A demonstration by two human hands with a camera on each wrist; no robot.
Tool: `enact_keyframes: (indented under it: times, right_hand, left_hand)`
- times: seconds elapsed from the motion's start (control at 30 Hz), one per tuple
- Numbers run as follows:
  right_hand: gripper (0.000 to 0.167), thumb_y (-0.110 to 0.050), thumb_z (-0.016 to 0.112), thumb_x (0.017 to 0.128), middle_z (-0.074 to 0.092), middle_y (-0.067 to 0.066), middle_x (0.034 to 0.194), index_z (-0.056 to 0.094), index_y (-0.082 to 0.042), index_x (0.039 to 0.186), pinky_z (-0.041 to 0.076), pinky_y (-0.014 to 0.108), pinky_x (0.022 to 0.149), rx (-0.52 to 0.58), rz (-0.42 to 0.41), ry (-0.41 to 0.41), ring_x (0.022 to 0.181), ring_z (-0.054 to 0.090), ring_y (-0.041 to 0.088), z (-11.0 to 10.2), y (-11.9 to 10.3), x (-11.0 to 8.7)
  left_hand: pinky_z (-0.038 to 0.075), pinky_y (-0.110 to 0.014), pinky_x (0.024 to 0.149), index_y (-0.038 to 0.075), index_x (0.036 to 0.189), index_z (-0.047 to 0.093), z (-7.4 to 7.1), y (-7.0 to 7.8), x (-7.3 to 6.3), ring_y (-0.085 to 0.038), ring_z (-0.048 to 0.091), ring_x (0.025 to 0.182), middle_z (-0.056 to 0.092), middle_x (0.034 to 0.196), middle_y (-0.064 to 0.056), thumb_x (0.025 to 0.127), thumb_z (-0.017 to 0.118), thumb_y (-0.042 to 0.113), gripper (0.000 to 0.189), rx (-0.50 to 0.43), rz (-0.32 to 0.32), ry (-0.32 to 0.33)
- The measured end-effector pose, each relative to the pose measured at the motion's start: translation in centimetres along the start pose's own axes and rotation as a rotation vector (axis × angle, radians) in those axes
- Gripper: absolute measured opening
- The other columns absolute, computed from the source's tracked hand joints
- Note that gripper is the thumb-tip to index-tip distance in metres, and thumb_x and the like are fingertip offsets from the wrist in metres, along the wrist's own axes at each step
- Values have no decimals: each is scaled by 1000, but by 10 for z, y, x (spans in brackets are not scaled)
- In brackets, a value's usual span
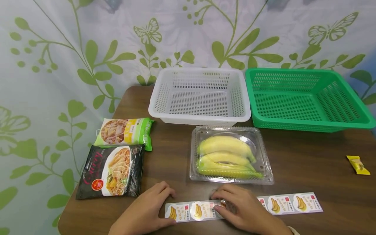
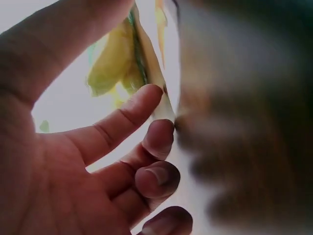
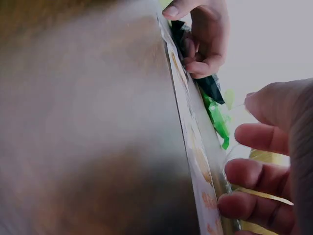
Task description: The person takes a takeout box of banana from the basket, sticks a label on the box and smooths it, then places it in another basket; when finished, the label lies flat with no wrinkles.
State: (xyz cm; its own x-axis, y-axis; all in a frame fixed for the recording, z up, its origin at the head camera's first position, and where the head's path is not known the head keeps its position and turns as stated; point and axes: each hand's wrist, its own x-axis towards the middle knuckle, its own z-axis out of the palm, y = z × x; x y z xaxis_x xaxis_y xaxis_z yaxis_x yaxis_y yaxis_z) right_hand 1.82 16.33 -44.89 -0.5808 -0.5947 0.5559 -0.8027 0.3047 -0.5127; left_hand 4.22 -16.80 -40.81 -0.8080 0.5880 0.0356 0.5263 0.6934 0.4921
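Note:
A long strip of banana labels (image 1: 295,205) lies along the front of the table. My left hand (image 1: 148,209) rests at the strip's left end, thumb beside its edge and fingers bent toward the tabletop. Over the middle of the strip is my right hand (image 1: 239,207), thumb and fingers apart, with part of a label visible between them. In the right wrist view, those fingertips are right above the strip (image 3: 198,152). Just beyond the hands sits a clear plastic clamshell box (image 1: 265,169), its lid down over yellow bananas (image 1: 224,145).
A white basket (image 1: 161,114) and a green basket (image 1: 311,124) stand side by side at the back. On the left, a black noodle packet (image 1: 117,171) overlaps a green-and-yellow food packet (image 1: 124,130). A small yellow wrapped packet (image 1: 357,164) lies far right.

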Motion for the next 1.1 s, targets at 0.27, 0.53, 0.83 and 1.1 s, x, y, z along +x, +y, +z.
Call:
enact_keyframes:
  times: [0.27, 0.53, 0.83, 1.1]
  right_hand:
    - [38, -31, 87, 81, 60, -20, 98, 71, -25, 115, 41, 11, 74, -67, 31, -60, 82, 52, -4, 4, 0, -4]
    - [46, -45, 87, 79, 57, -22, 98, 71, -26, 118, 39, 12, 72, -130, 32, -99, 82, 46, -5, 5, 0, -4]
    - [42, -47, 86, 80, 56, -21, 96, 72, -29, 114, 39, 13, 71, -139, 32, -97, 82, 44, -5, 7, -2, -6]
    - [40, -45, 88, 78, 56, -21, 95, 72, -29, 111, 38, 13, 71, -137, 25, -80, 81, 44, -4, 7, 0, -5]
  left_hand:
    - [51, -28, 83, 23, 111, 62, 10, 5, 6, -2, 52, 96, 52, 108, 15, 74, 90, 41, 51, 2, 48, 16]
    - [48, -25, 79, 25, 107, 61, 9, 6, 4, -1, 49, 92, 50, 105, 16, 81, 86, 42, 40, -16, 48, -3]
    - [49, -27, 80, 26, 109, 61, 12, 4, 3, -1, 51, 94, 52, 107, 17, 83, 85, 40, 38, -19, 53, -34]
    - [47, -25, 79, 27, 100, 60, 13, 3, 4, -1, 49, 92, 50, 102, 17, 82, 86, 38, 33, -17, 79, 1]
